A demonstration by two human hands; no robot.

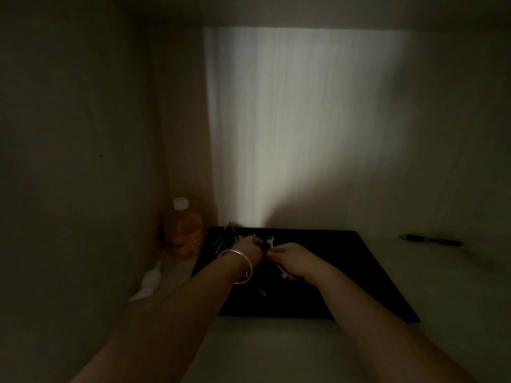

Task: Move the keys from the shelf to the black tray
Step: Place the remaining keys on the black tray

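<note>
A black tray (pixel 345 272) lies flat on the pale shelf in a dim alcove. Over its left half my left hand (pixel 249 246), with two silver bangles on the wrist, and my right hand (pixel 293 258) meet with fingers pinched. Between and around them is a bunch of keys (pixel 269 241); one pale key sticks up above the fingertips, and more metal pieces show at the tray's far left corner and below my hands. Both hands appear closed on the keys. The light is too low to see which key each hand holds.
An orange bottle (pixel 184 230) with a white cap stands in the left corner beside the tray. A small white object (pixel 149 281) lies on the shelf in front of it. A dark pen (pixel 431 240) lies on the shelf right of the tray. Walls close in left and behind.
</note>
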